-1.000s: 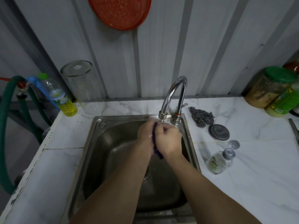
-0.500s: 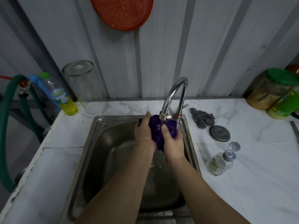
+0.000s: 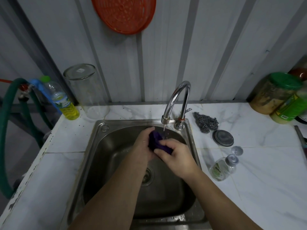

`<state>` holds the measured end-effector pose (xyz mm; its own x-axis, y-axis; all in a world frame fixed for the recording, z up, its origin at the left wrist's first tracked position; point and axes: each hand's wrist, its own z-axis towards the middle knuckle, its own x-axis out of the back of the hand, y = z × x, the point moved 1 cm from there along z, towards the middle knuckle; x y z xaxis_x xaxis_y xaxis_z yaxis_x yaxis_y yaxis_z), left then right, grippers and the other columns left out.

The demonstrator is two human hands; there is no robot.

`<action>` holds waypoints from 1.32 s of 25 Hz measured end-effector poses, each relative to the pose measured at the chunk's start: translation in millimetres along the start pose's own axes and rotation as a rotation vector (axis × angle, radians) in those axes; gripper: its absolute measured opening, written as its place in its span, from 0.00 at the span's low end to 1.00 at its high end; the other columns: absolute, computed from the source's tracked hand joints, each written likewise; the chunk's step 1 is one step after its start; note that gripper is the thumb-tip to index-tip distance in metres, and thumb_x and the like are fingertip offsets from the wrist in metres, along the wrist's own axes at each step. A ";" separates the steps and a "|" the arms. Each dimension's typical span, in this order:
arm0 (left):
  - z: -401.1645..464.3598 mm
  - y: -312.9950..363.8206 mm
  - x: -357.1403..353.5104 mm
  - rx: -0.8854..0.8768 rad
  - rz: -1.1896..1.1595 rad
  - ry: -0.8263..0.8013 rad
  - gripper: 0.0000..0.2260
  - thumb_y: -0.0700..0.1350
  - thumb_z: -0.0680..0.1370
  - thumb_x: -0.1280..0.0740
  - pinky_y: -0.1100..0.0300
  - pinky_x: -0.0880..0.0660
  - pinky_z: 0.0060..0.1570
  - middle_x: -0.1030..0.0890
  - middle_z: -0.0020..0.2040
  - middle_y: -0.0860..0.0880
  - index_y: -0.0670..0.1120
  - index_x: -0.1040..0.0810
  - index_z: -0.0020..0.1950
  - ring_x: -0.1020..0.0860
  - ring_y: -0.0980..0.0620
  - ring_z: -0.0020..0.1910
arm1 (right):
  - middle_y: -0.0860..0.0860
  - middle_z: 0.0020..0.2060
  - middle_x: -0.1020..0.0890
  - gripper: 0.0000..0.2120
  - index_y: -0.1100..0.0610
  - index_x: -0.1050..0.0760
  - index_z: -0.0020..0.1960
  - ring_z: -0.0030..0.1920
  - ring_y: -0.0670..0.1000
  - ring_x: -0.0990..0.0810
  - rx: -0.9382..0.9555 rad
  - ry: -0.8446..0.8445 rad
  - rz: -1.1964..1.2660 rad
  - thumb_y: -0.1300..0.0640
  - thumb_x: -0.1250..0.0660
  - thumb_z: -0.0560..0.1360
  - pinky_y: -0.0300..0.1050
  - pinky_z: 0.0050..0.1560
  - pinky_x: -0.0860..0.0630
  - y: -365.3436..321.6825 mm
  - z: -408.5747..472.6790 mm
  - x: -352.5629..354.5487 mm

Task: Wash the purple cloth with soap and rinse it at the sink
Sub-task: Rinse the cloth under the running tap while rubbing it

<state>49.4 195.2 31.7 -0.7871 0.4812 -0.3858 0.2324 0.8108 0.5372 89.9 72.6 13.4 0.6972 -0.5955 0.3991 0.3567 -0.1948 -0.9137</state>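
Half a second ago the cloth was spread open and lifted right up under the spout; now both hands have dropped lower and nearer the person, and the cloth is bunched small again between them.

Nearest, the two forearms reach in over the front rim of the sink. The right hand lies a little nearer the person, its fingers curled over the near side of the purple cloth. The left hand wraps the cloth from the left, its fingers curled round the far edge. So both hands grip the one wad, which sits over the basin, above and beyond the drain.

What the next move turns on: the stream from the tap falls just to the right of the cloth's far end, at the far right corner of the wad, so only that edge appears to catch water. The wad's long axis runs from far left to near right, between the two hands. My reading is that rinsing is under way, and the cloth wants shifting slightly right and away to sit under the stream.

On the table to the right stand a soap bottle, a round lid and a steel scourer.
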 end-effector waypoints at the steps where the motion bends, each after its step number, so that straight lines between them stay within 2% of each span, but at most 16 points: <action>1: 0.0 -0.3 -1.0 -0.014 -0.003 0.015 0.17 0.53 0.81 0.35 0.54 0.23 0.39 0.21 0.38 0.41 0.38 0.22 0.48 0.22 0.45 0.36 | 0.46 0.47 0.18 0.10 0.54 0.16 0.56 0.47 0.40 0.19 0.060 0.040 -0.015 0.57 0.26 0.75 0.31 0.51 0.27 -2.6 -3.2 0.0; 3: 1.3 0.2 -0.9 -0.060 0.007 0.046 0.20 0.57 0.80 0.34 0.54 0.23 0.38 0.19 0.38 0.42 0.39 0.21 0.49 0.21 0.46 0.35 | 0.46 0.43 0.18 0.09 0.55 0.16 0.53 0.44 0.43 0.19 0.184 0.130 -0.127 0.53 0.32 0.78 0.35 0.47 0.25 -10.9 -7.2 -4.3; 5: 0.9 -6.6 -3.5 -0.116 -0.036 0.011 0.21 0.60 0.78 0.33 0.55 0.24 0.37 0.20 0.33 0.44 0.40 0.22 0.46 0.22 0.49 0.33 | 0.48 0.41 0.18 0.14 0.54 0.18 0.49 0.40 0.48 0.19 0.199 0.227 -0.329 0.46 0.37 0.78 0.41 0.40 0.24 -17.3 -9.3 -13.9; 7: 2.8 -19.8 -4.8 -0.286 -0.104 -0.086 0.15 0.55 0.73 0.32 0.59 0.25 0.34 0.24 0.26 0.49 0.43 0.26 0.37 0.24 0.52 0.27 | 0.47 0.37 0.19 0.16 0.51 0.21 0.41 0.37 0.49 0.21 0.126 0.334 -0.509 0.41 0.39 0.77 0.41 0.35 0.30 -26.6 -5.1 -22.9; 9: -2.1 -26.8 -8.8 -0.285 -0.159 -0.091 0.13 0.48 0.74 0.36 0.64 0.27 0.29 0.26 0.24 0.49 0.44 0.26 0.31 0.25 0.52 0.24 | 0.48 0.35 0.18 0.17 0.50 0.23 0.36 0.36 0.51 0.22 -0.018 0.378 -0.543 0.41 0.38 0.77 0.41 0.35 0.32 -34.0 9.9 -22.2; 11: -2.3 -22.3 -14.7 -0.177 -0.075 -0.081 0.16 0.46 0.79 0.39 0.62 0.27 0.31 0.21 0.28 0.46 0.42 0.20 0.34 0.22 0.49 0.28 | 0.52 0.36 0.17 0.16 0.53 0.20 0.40 0.38 0.54 0.20 -0.276 0.344 -0.405 0.45 0.38 0.78 0.42 0.36 0.30 -29.1 39.1 -10.1; 13: -6.7 -18.2 -17.9 -0.136 0.009 -0.034 0.14 0.47 0.79 0.38 0.56 0.23 0.35 0.17 0.37 0.43 0.42 0.16 0.43 0.18 0.45 0.36 | 0.54 0.37 0.17 0.13 0.56 0.20 0.40 0.39 0.56 0.18 -0.544 0.310 -0.083 0.50 0.37 0.78 0.41 0.34 0.28 -16.0 61.5 6.4; 16: -19.5 -13.8 -22.0 -0.146 0.059 0.038 0.10 0.45 0.77 0.39 0.55 0.22 0.35 0.20 0.36 0.43 0.43 0.20 0.41 0.21 0.46 0.35 | 0.57 0.41 0.16 0.11 0.56 0.22 0.40 0.41 0.57 0.17 -0.730 0.349 0.229 0.50 0.36 0.75 0.48 0.39 0.18 -8.0 63.0 4.1; 17: -20.4 -11.5 -22.6 -0.146 0.034 0.052 0.10 0.46 0.78 0.39 0.56 0.23 0.36 0.21 0.36 0.44 0.43 0.22 0.41 0.22 0.46 0.35 | 0.57 0.41 0.15 0.12 0.55 0.21 0.40 0.41 0.57 0.16 -0.728 0.368 0.288 0.49 0.36 0.75 0.51 0.40 0.16 -8.1 56.6 -0.5; 19: -17.2 -0.8 -18.6 -0.158 -0.026 0.093 0.12 0.50 0.79 0.38 0.56 0.24 0.38 0.23 0.38 0.44 0.44 0.24 0.42 0.23 0.47 0.36 | 0.52 0.34 0.16 0.15 0.55 0.20 0.38 0.34 0.51 0.17 -0.585 0.373 0.274 0.48 0.36 0.77 0.45 0.34 0.20 -17.9 31.4 -13.2; 22: -12.3 7.1 -13.3 -0.169 -0.013 0.095 0.14 0.52 0.81 0.39 0.57 0.26 0.36 0.26 0.35 0.46 0.45 0.28 0.41 0.25 0.50 0.33 | 0.49 0.29 0.18 0.19 0.54 0.21 0.35 0.31 0.49 0.19 -0.268 0.305 -0.091 0.43 0.37 0.78 0.46 0.34 0.21 -40.4 4.4 -27.4; 25: -17.2 -9.4 -17.8 -0.108 -0.039 0.005 0.16 0.48 0.82 0.40 0.65 0.27 0.25 0.24 0.26 0.48 0.44 0.25 0.36 0.23 0.52 0.23 | 0.53 0.34 0.15 0.19 0.53 0.20 0.38 0.37 0.56 0.18 -0.325 0.370 -0.288 0.42 0.40 0.77 0.47 0.39 0.21 -40.0 29.7 -17.3; 27: -20.9 -22.3 -20.9 -0.077 -0.021 -0.043 0.14 0.46 0.81 0.38 0.61 0.24 0.28 0.18 0.33 0.44 0.42 0.18 0.42 0.19 0.48 0.29 | 0.54 0.37 0.16 0.15 0.52 0.21 0.39 0.35 0.55 0.21 -0.462 0.371 -0.209 0.46 0.40 0.78 0.42 0.36 0.26 -29.2 51.5 1.2; 29: -22.7 -28.0 -17.3 -0.086 0.041 -0.035 0.12 0.45 0.81 0.38 0.55 0.20 0.36 0.15 0.45 0.39 0.40 0.17 0.54 0.17 0.44 0.39 | 0.55 0.37 0.17 0.14 0.53 0.21 0.40 0.34 0.53 0.21 -0.511 0.354 -0.159 0.49 0.39 0.79 0.40 0.33 0.30 -18.7 55.7 10.5; 30: -22.7 -27.1 -14.8 -0.084 0.051 -0.030 0.14 0.46 0.81 0.39 0.51 0.19 0.41 0.15 0.49 0.37 0.40 0.18 0.58 0.16 0.42 0.44 | 0.55 0.37 0.17 0.15 0.53 0.20 0.40 0.35 0.54 0.20 -0.494 0.347 -0.166 0.49 0.39 0.79 0.41 0.34 0.29 -16.1 54.0 9.9; 33: -22.3 -24.1 -5.8 -0.045 0.064 -0.030 0.18 0.53 0.81 0.38 0.45 0.18 0.49 0.15 0.53 0.39 0.42 0.19 0.62 0.17 0.41 0.51 | 0.56 0.41 0.15 0.19 0.55 0.18 0.47 0.42 0.57 0.17 -0.411 0.347 -0.145 0.45 0.43 0.81 0.46 0.42 0.22 -15.9 43.9 4.4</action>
<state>35.7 165.5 37.6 -0.7538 0.5417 -0.3718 0.2547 0.7626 0.5946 114.5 107.3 33.0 0.3887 -0.7480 0.5380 0.1136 -0.5405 -0.8336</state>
